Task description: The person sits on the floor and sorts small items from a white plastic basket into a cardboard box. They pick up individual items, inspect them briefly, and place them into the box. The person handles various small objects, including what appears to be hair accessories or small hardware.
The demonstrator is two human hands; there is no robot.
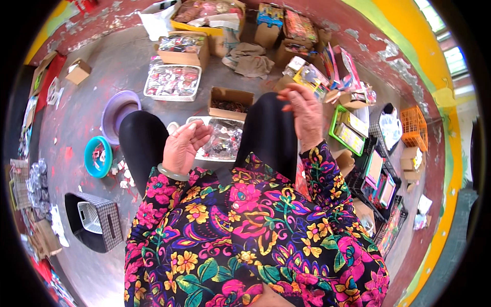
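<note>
My left hand [185, 146], with a pale bangle [173, 174] at the wrist, is raised over my left thigh. Its fingers are bent in toward the thumb, and anything between them is too small to make out. Above my right knee, my right hand [305, 115] has its thumb and fingers drawn together in a pinch. Whatever they hold cannot be made out. Between my legs stands a white basket [198, 153] of small glossy pieces, some in clear wrapping. Just beyond it, an open cardboard box [231, 113] holds dark small items.
Farther off stand another white basket [173, 97] of wrapped pieces and filled cartons [200, 57]. At left are a purple basin [108, 115], a turquoise basin [88, 153] and a checked bin [110, 222]. A green crate [335, 123] and black crates [364, 159] line the right.
</note>
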